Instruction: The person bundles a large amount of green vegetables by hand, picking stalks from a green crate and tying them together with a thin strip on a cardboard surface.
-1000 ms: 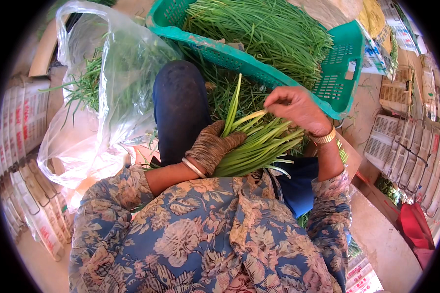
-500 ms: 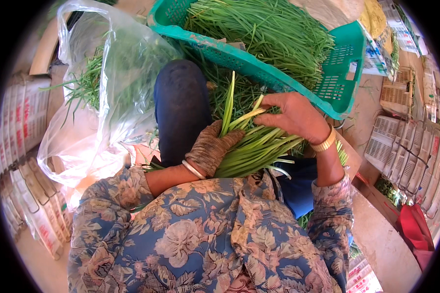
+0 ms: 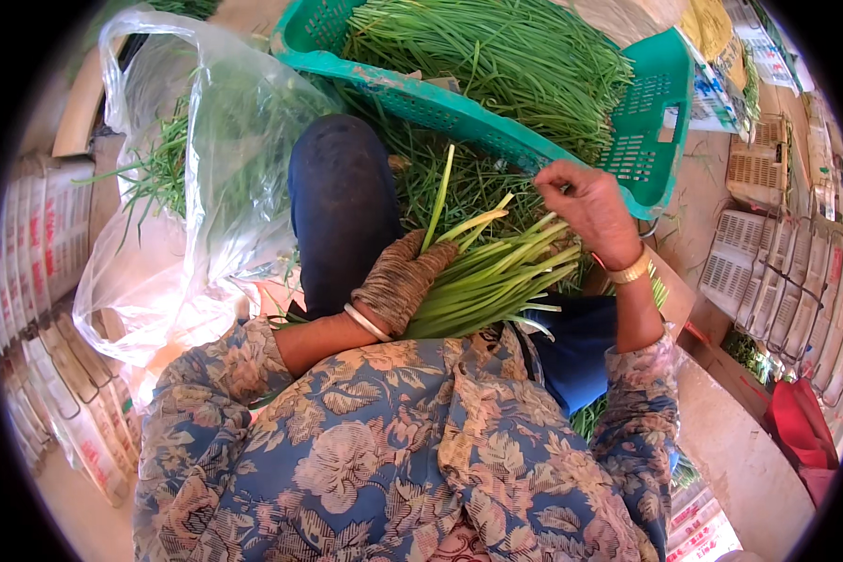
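Note:
My left hand (image 3: 407, 284), in a worn striped glove, is closed around a bunch of garlic chives (image 3: 501, 286) across my lap. The pale stem ends fan out to the right, and one green strand stands up above the glove. Just beyond those ends is my right hand (image 3: 592, 214), bare, with a gold watch at the wrist. Its fingers are curled in toward the thumb, apart from the bunch. Whether anything small is pinched there I cannot make out. Behind both hands a green plastic crate (image 3: 398, 89) holds a large heap of chives (image 3: 496, 70).
A clear plastic bag (image 3: 192, 178) with loose greens stands left of my raised knee (image 3: 342, 192). Scattered chive trimmings (image 3: 440, 178) lie under the crate's near side. Stacked plastic baskets (image 3: 768, 267) sit at the right, above a red bag (image 3: 798, 426). More stacks (image 3: 47, 225) line the left.
My right hand has drawn away from the chives toward the right, and its fingers have curled in. My left hand keeps its hold on the bunch.

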Demonstrator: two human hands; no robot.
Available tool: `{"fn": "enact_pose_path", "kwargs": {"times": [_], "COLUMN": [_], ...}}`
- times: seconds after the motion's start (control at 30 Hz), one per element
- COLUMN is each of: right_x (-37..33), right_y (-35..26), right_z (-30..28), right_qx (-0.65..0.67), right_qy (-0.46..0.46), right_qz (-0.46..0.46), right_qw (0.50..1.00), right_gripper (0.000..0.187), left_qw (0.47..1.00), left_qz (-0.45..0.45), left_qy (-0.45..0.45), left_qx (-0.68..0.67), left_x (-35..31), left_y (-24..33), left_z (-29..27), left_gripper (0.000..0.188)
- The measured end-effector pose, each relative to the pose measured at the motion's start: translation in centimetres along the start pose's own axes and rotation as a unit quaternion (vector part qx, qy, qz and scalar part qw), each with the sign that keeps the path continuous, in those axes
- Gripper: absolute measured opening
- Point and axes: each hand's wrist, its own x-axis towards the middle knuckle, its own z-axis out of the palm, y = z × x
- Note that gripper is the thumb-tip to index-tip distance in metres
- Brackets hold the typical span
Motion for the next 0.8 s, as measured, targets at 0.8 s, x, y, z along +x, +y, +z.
{"fn": "enact_pose_path", "kwargs": {"times": [0.8], "right_x": [-0.6], "right_y": [-2.8], "right_z": [-0.1], "right_qx": [-0.116], "right_qy": [-0.184], "right_qz": [-0.153], "right_qw": [0.964], "right_gripper": [0.018], "left_qw": [0.999], "left_qz": [-0.018], "left_qy": [0.003], "left_qx": [-0.044], "left_x": [0.8], "left_y": [-0.9], "left_z": [-0.1], "left_gripper": [0.023]}}
